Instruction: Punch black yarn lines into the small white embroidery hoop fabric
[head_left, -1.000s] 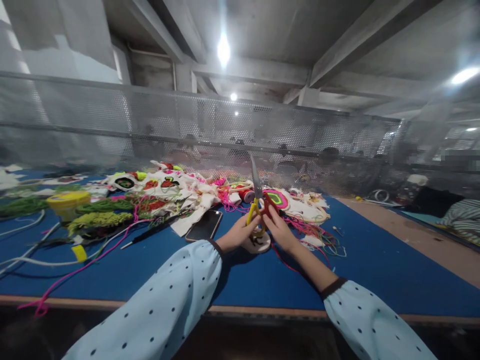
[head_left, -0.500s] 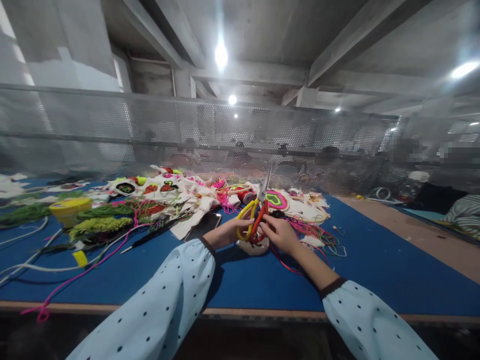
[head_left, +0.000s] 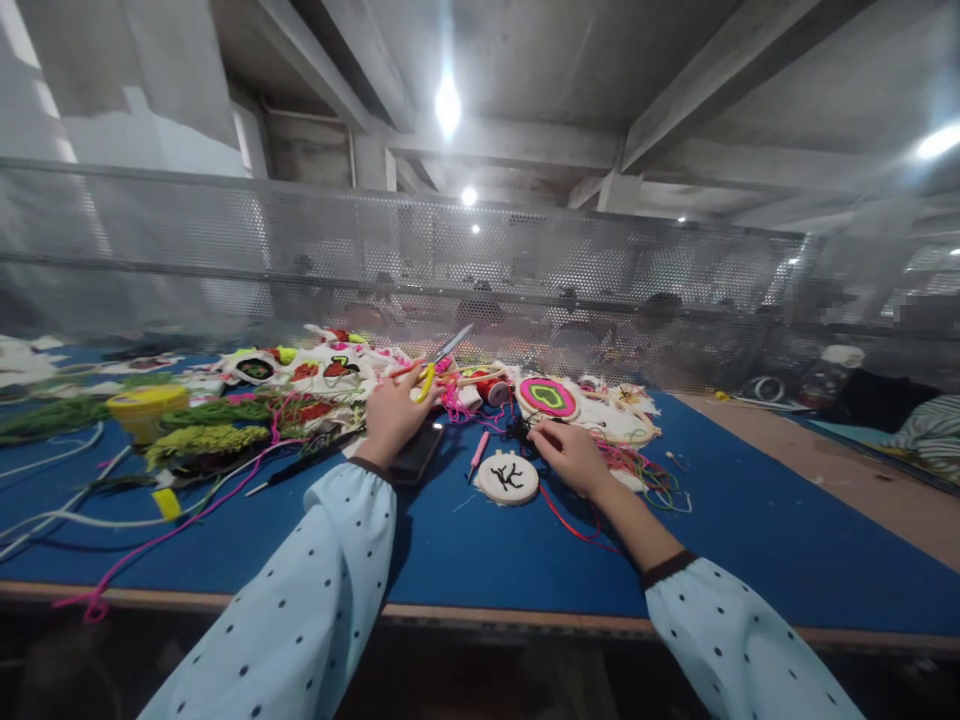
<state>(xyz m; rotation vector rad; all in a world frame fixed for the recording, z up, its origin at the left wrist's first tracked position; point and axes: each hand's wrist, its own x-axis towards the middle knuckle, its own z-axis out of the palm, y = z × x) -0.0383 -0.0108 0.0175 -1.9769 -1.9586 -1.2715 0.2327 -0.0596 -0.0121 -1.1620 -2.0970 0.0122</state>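
Note:
My left hand [head_left: 395, 412] grips scissors [head_left: 442, 358] with yellow and red handles, above a dark phone [head_left: 418, 455]. The blades point up and to the right. My right hand [head_left: 568, 450] is closed, its fingertips at a small tangle of black yarn [head_left: 522, 428]. Just left of that hand lies a small round embroidery hoop [head_left: 491, 484] with white cloth and a black branch-like pattern. A pink-handled punch needle [head_left: 479, 452] rests beside the hoop. Behind my right hand is a larger hoop piece [head_left: 549, 398] with pink and green rings.
White cloth pieces [head_left: 356, 382] and coloured yarn pile up along the back. To the left stand a yellow tub [head_left: 146, 412] and green yarn [head_left: 206, 446]. Loose red and green threads [head_left: 652, 478] lie at right. A perforated metal screen [head_left: 420, 250] borders the blue table [head_left: 480, 570].
My left hand has carried the scissors left and back, away from the small hoop. My right hand has let go of the scissor handles and moved to the black yarn. The hoop is now uncovered.

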